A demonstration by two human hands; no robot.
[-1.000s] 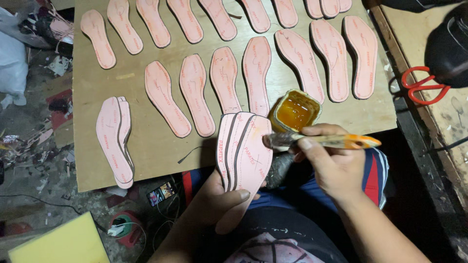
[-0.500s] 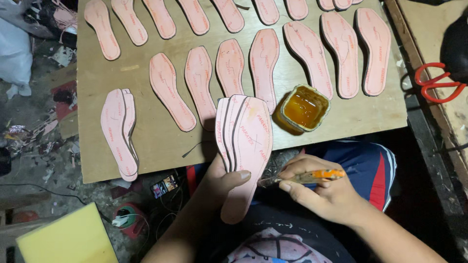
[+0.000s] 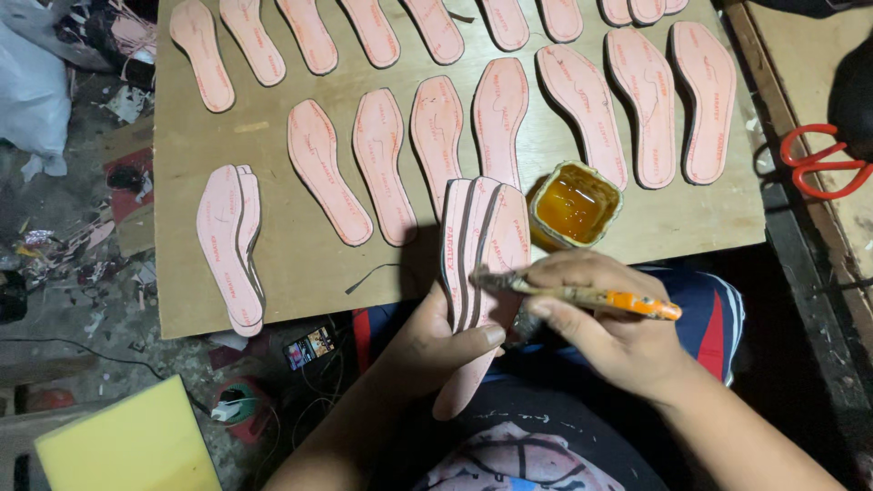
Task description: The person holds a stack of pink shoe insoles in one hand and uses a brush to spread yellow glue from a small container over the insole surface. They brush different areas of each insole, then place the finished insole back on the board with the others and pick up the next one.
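Left hand (image 3: 435, 350) grips a fanned stack of pink foot-shaped insole cut-outs with dark edges (image 3: 477, 273), thumb across the front, fingers closed behind. The stack sits over the person's lap at the near edge of the plywood board (image 3: 273, 264); long axis runs roughly near-to-far, toe ends pointing away over the board, heels toward the body.

Right hand (image 3: 609, 332) is closed on an orange-handled brush (image 3: 582, 295), bristle end touching the stack's edges.

A small open tin of amber glue (image 3: 575, 204) stands just beside the stack.

Judgement: many single insoles (image 3: 327, 173) are already laid out in rows; another pile (image 3: 232, 245) waits at left, so work appears partway.
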